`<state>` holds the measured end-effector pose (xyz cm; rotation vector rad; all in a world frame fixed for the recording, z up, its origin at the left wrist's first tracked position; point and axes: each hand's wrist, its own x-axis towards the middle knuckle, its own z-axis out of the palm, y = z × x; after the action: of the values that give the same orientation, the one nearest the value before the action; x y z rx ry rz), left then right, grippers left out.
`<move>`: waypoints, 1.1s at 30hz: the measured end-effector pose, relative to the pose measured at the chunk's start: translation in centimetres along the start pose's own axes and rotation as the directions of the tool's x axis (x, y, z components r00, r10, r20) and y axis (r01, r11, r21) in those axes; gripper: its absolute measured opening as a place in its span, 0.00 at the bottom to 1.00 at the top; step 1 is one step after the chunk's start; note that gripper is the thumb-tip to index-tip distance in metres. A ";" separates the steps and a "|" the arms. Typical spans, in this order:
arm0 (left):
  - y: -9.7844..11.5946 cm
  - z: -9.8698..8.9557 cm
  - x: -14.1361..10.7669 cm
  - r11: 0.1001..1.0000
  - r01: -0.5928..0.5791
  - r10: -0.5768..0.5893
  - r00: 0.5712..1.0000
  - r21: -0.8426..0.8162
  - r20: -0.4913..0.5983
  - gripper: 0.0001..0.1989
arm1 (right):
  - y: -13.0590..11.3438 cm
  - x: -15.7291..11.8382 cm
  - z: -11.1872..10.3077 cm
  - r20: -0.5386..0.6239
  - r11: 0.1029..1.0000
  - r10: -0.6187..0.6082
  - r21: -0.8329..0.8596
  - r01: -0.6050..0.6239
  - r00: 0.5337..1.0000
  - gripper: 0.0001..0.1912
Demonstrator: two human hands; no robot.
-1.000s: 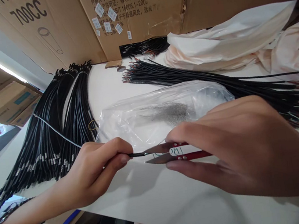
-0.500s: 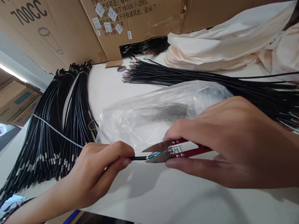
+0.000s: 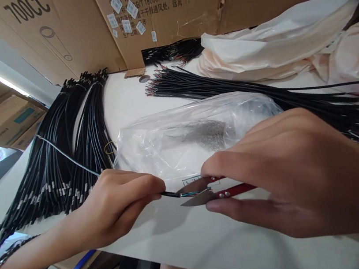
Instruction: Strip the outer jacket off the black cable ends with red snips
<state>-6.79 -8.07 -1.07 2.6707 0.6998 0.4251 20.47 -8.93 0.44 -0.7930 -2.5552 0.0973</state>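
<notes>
My left hand pinches a black cable close to its stripped end, where thin coloured wires come out. In my right hand is a pair of red-handled thread snips, gripped between thumb and fingers. The two blades stand apart, with the bared wires lying between them. Behind the snips lies a clear plastic bag holding a patch of fine grey strands. My right palm hides the rear of the snips.
Bundles of black cables lie on the left of the white table. Another cable bundle stretches across the right, beside crumpled white sheeting. A large cardboard box stands along the back.
The snips have shifted slightly right and down, and the blades look wider apart. My left hand still holds the cable. The view has tilted a little.
</notes>
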 end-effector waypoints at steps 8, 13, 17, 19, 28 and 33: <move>-0.2 0.0 0.4 0.995 -0.092 0.094 0.995 -0.046 0.034 0.11 | 1.0 0.4 -0.1 0.209 0.974 -0.011 0.223 -0.037 0.978 0.11; -0.2 0.0 0.4 0.994 -0.104 0.106 0.993 -0.039 0.048 0.10 | 1.1 0.7 0.4 0.236 0.961 -0.010 0.272 -0.056 0.972 0.12; -0.2 0.1 0.5 0.993 -0.106 0.108 0.992 -0.046 0.064 0.10 | 1.0 0.7 0.5 0.242 0.965 -0.012 0.258 -0.052 0.970 0.12; -0.3 0.1 0.5 0.994 -0.106 0.109 0.992 -0.038 0.068 0.10 | 0.9 0.6 0.5 0.226 0.973 -0.014 0.227 -0.039 0.974 0.12; -0.4 0.1 0.3 0.995 -0.078 0.082 0.995 -0.067 0.065 0.10 | 0.9 0.5 1.0 0.153 0.989 -0.069 0.142 0.047 0.986 0.12; -0.5 0.3 0.1 0.994 -0.097 0.095 0.994 -0.045 -0.047 0.09 | 1.6 0.6 1.4 0.091 0.939 -0.010 0.343 -0.022 0.996 0.14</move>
<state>-6.75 -7.68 -1.50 2.6651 0.5681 0.5216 20.21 -7.16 -0.86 -0.6716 -2.5176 0.5789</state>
